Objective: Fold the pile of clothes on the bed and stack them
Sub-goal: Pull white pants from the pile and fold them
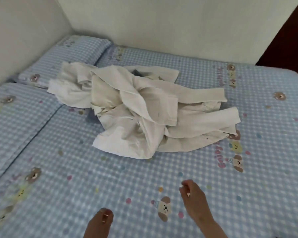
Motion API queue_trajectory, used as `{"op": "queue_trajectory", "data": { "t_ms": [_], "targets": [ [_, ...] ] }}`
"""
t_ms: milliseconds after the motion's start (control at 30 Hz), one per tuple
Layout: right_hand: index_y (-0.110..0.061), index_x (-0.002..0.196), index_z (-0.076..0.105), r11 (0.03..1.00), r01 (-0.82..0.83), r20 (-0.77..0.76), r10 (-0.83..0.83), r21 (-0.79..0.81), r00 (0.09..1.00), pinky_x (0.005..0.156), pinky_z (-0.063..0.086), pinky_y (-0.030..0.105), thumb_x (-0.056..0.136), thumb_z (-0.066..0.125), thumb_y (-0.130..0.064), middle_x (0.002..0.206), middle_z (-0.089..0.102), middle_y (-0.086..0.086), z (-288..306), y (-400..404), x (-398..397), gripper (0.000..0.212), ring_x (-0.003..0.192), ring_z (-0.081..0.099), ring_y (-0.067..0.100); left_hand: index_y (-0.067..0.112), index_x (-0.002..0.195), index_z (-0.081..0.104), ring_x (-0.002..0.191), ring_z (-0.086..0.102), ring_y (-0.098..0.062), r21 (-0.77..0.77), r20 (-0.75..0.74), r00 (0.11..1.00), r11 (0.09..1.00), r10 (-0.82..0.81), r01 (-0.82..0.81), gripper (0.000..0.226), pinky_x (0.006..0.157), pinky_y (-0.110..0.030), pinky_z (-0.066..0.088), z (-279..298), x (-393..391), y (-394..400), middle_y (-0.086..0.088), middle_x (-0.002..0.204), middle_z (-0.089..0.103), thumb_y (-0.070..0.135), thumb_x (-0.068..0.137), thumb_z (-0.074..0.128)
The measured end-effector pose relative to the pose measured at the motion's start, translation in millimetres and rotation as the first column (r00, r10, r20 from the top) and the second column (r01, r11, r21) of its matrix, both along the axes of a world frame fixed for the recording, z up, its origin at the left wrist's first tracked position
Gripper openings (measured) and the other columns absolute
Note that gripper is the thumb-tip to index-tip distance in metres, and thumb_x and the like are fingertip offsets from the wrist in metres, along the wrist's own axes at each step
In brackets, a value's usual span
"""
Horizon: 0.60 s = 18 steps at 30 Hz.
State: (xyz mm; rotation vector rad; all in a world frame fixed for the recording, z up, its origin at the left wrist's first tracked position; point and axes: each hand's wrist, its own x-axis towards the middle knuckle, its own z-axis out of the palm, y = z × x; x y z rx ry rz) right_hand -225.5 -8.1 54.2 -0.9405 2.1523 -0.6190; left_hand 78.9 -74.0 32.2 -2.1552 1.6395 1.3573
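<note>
Both grips, left hand [101, 220] and right hand [194, 198], hang loosely curled, holding nothing, near the white clothes pile [136, 107] on the blue checked bed [93, 186].

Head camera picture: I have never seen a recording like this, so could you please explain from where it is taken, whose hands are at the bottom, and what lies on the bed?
There is no machine here. A person wears a wide-angle camera on the head, so you look forward and down as that person does. The two hands at the bottom edge are the person's own: the left hand, which shows a ring, and the right hand. Both hover over the bed sheet, a blue checked one printed with little bears, and neither has a grip on anything; the fingers hang loosely curled. In the middle lies the pile of clothes, white and crumpled, still unfolded, with a bit of dark fabric showing under it. Two matching pillows lie at the left, against the pale wall.
</note>
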Motion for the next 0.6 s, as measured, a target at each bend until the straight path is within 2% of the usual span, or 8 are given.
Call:
{"op": "queue_trajectory", "data": {
  "t_ms": [133,267,367,467,500,533,567,600],
  "targets": [
    [-0.014,0.117,0.054,0.994,-0.039,-0.048,0.034,-0.105,0.998,0.082,0.044,0.025,0.095,0.053,-0.024,0.104,0.060,-0.001,6.7,-130.4,39.1,0.024,0.100,0.058,0.014,0.027,0.079,0.058,0.071,0.065,-0.021,-0.161,-0.113,0.988,0.980,0.101,-0.119,0.016,0.075,-0.031,0.050,20.3,31.2,-93.9,-0.003,0.075,0.068,0.014,0.087,0.062],
    [-0.002,0.131,0.046,0.997,-0.025,-0.222,0.010,-0.068,0.975,0.102,0.035,0.035,0.095,0.051,-0.023,0.129,0.054,0.015,-0.4,-240.2,50.5,0.042,0.123,0.047,0.029,0.025,0.082,0.057,0.071,0.064,-0.017,-0.189,-0.187,0.982,0.981,0.006,-0.042,0.012,0.070,-0.030,0.048,24.0,31.7,-169.5,-0.001,0.076,0.067,0.016,0.089,0.059],
    [0.002,0.131,0.040,0.998,0.047,-0.308,-0.054,-0.031,0.950,0.100,0.034,0.039,0.095,0.052,-0.025,0.131,0.049,0.021,-5.6,-312.3,48.7,0.047,0.124,0.044,0.035,0.030,0.084,0.055,0.075,0.063,-0.011,-0.234,-0.201,0.979,0.972,-0.035,-0.013,0.011,0.072,-0.025,0.046,22.4,29.3,-216.1,0.003,0.080,0.067,0.021,0.090,0.057],
    [0.003,0.137,0.031,0.995,0.103,-0.313,-0.103,-0.015,0.944,0.100,0.036,0.039,0.092,0.056,-0.024,0.135,0.045,0.021,-16.3,-365.5,39.5,0.058,0.125,0.043,0.035,0.036,0.083,0.053,0.073,0.062,-0.011,-0.257,-0.201,0.979,0.966,-0.044,-0.010,0.016,0.077,-0.023,0.046,20.3,28.3,-241.7,0.005,0.079,0.067,0.023,0.087,0.060],
    [0.001,0.136,0.033,0.995,0.103,-0.310,-0.096,0.007,0.946,0.098,0.037,0.039,0.091,0.057,-0.022,0.132,0.048,0.020,-18.9,-377.8,37.2,0.056,0.124,0.045,0.036,0.036,0.081,0.054,0.069,0.060,-0.009,-0.257,-0.210,0.977,0.966,-0.045,-0.011,0.016,0.075,-0.022,0.045,19.2,29.5,-247.4,0.007,0.075,0.065,0.023,0.086,0.061],
    [-0.001,0.128,0.043,0.996,0.093,-0.318,-0.087,0.004,0.944,0.093,0.039,0.039,0.091,0.058,-0.019,0.124,0.055,0.020,-23.3,-387.9,34.0,0.044,0.119,0.050,0.036,0.035,0.079,0.053,0.067,0.057,-0.007,-0.269,-0.210,0.976,0.963,-0.058,0.000,0.016,0.074,-0.020,0.043,17.8,30.6,-252.2,0.009,0.072,0.062,0.023,0.086,0.061],
    [-0.003,0.110,0.053,0.996,0.088,-0.327,-0.084,-0.004,0.941,0.082,0.041,0.037,0.090,0.056,-0.014,0.110,0.061,0.020,-23.0,-392.2,32.6,0.023,0.110,0.055,0.037,0.036,0.078,0.052,0.065,0.055,-0.006,-0.270,-0.212,0.975,0.963,-0.068,0.008,0.018,0.073,-0.020,0.042,17.0,31.0,-256.0,0.012,0.071,0.059,0.023,0.086,0.061],
    [-0.007,0.090,0.054,0.997,0.076,-0.331,-0.079,-0.021,0.940,0.072,0.038,0.034,0.089,0.054,-0.011,0.095,0.063,0.019,-22.1,-392.2,32.6,0.004,0.098,0.059,0.037,0.037,0.079,0.051,0.065,0.053,-0.005,-0.279,-0.212,0.974,0.960,-0.084,0.022,0.019,0.073,-0.019,0.041,15.1,31.4,-259.7,0.012,0.072,0.059,0.023,0.087,0.060]
  ]
}}
